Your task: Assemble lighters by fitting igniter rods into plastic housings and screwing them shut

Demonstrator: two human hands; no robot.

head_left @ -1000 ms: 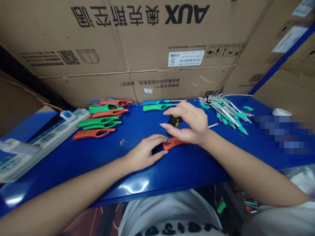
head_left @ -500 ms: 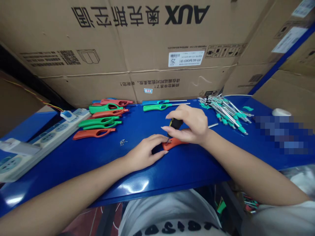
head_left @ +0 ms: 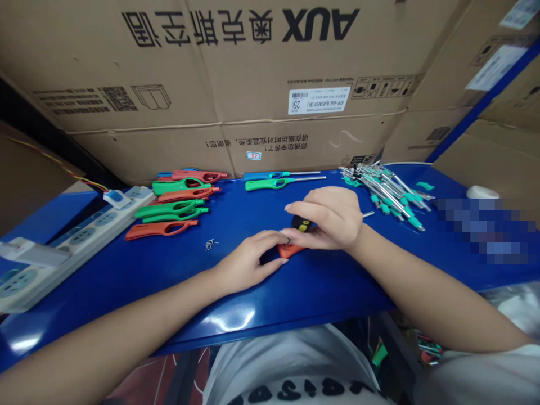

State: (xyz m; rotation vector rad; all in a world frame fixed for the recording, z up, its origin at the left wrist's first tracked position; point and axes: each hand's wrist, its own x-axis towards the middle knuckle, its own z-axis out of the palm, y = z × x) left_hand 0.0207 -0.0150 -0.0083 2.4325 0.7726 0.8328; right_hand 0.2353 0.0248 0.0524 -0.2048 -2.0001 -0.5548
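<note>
An orange lighter (head_left: pixel 291 251) with a metal tube lies on the blue table in front of me. My left hand (head_left: pixel 257 259) pinches its near end between thumb and fingers. My right hand (head_left: pixel 331 218) is wrapped round the black and yellow handle of a screwdriver (head_left: pixel 302 224), which is held upright over the lighter. The screwdriver's shaft points down at the lighter's handle beside my left fingertips; the exact contact is too small to tell. My right hand hides much of the lighter. A little pile of screws (head_left: pixel 210 244) lies to the left of my left hand.
Orange and green lighter shells (head_left: pixel 162 229) lie stacked at left, beside a white power strip (head_left: pixel 84 236). Blue and green lighters with tubes (head_left: pixel 270 184) lie at the back. Metal tubes with teal ends (head_left: pixel 392 191) are heaped at right. A cardboard wall (head_left: pixel 177 129) closes the back.
My right hand has turned on the screwdriver handle and dropped slightly, so the yellow marking now faces me. My left hand and the lighter have stayed in place.
</note>
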